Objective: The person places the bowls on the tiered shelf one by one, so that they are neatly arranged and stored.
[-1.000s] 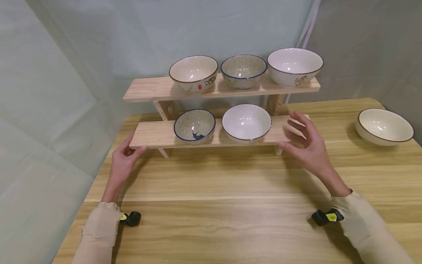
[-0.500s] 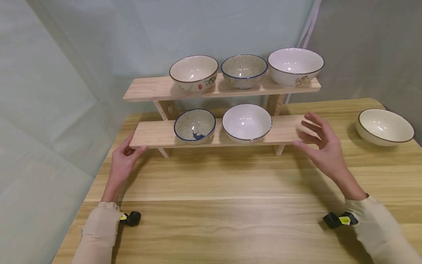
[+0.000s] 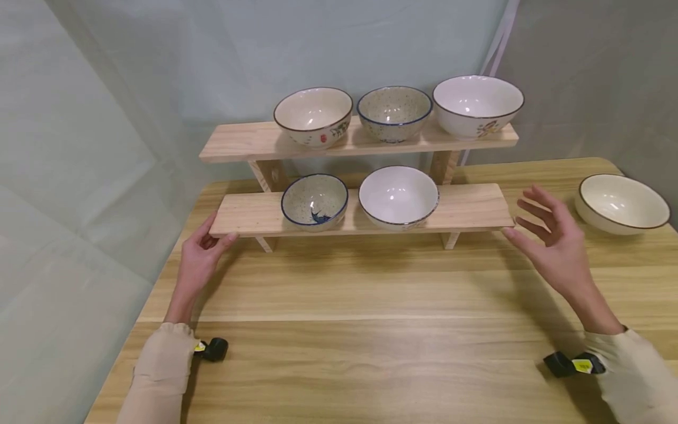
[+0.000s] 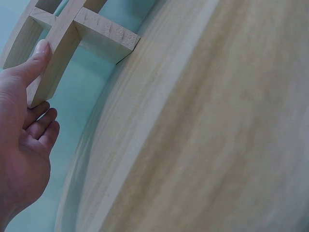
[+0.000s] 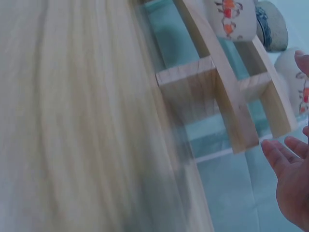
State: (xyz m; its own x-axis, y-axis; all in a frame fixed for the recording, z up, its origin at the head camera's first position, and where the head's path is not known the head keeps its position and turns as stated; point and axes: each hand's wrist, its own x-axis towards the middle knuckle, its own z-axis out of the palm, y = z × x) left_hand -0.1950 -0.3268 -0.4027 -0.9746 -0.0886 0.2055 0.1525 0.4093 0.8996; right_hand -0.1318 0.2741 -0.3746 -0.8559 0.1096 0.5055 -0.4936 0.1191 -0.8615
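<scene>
My left hand [image 3: 198, 259] grips the left end of a two-tier wooden shelf's lower board [image 3: 249, 213]. In the left wrist view its thumb lies on the board's front edge, with the fingers bent around the end. Just off the opposite end is my right hand [image 3: 561, 253], fingers spread and gently bent, holding nothing; its thumb is close to the board's corner. On this lower board sit a speckled blue-rimmed bowl [image 3: 315, 202] and a white bowl [image 3: 398, 196].
The upper board [image 3: 238, 141] carries a cream bowl [image 3: 312, 116], a speckled grey bowl [image 3: 394, 113] and a larger white bowl [image 3: 478, 106]. Another cream bowl [image 3: 622, 203] stands on the wooden table [image 3: 360, 365] at right. Pale cloth [image 3: 222, 53] hangs behind.
My right hand has moved rightward along the lower board, from over its right part to just beyond its end. The left hand keeps its place, and the bowls stay where they were.
</scene>
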